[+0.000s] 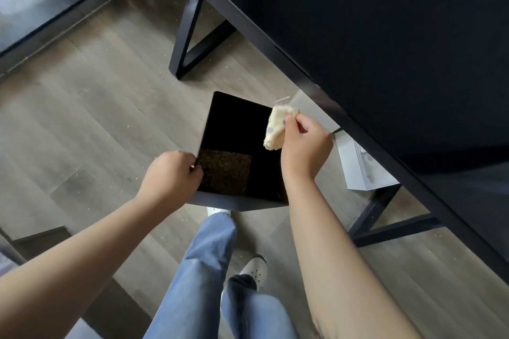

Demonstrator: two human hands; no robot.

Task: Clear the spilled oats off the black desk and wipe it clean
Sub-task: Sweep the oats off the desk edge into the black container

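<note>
Most oats [224,170] judged collected inside the bin [234,202], rim gripped by left hand [170,170]; cloth [275,129] pinched above it by right hand [305,143]; desk [385,36] beside it appears cleared.

text check | I read no words, numbers or brands | white box [363,173] under desk [385,36]: markings too blurred to read

oats [224,172] in bin [239,202] beside desk [385,36]

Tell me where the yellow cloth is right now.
Head view, right of centre: the right hand pinches the yellow cloth over the far right corner of the black bin, beside the black desk.
</note>
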